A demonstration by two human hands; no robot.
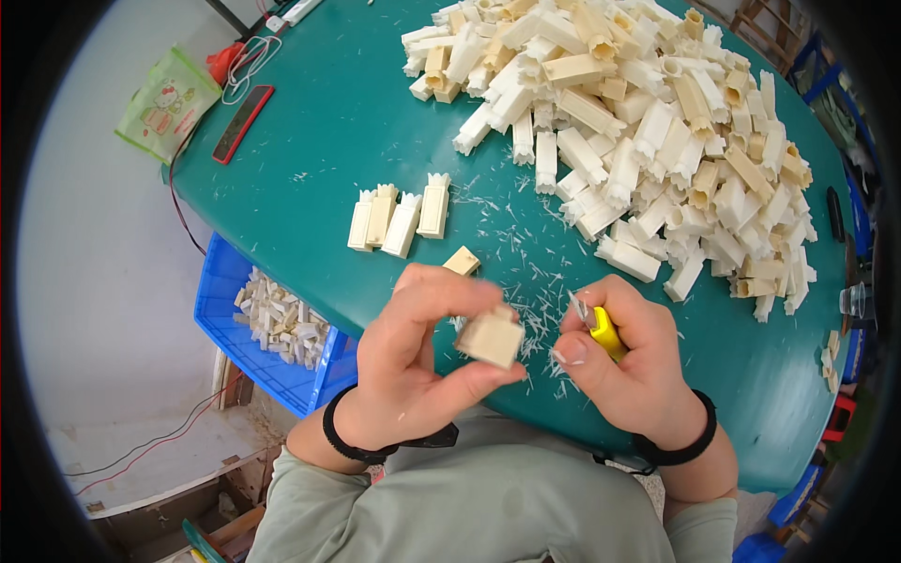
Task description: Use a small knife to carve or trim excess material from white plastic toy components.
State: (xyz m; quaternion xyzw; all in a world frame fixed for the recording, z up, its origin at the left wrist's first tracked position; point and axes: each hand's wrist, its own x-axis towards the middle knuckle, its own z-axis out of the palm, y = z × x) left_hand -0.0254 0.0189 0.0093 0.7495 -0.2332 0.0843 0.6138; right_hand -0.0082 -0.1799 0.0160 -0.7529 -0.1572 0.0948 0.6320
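Note:
My left hand (399, 347) pinches a cream-coloured, box-shaped plastic piece (494, 340) between thumb and fingers, slightly smeared by motion. My right hand (638, 375) is wrapped round a yellow utility knife (606, 332), its short blade pointing up and left. Blade and piece are apart. Just beyond the left hand's fingers, another cream piece (462, 261) lies on the green table (310, 178). Farther off, several white and cream pieces (401, 225) with jagged ends lie in a loose row. Thin plastic shavings (540, 310) are scattered between and beyond my hands.
A large heap of white and cream pieces (648, 141) covers the far right of the table. A blue bin (225, 314) with small pieces stands below the left edge. Far left are a red-edged phone (243, 124), a green-white bag (169, 103) and a white cable (246, 70).

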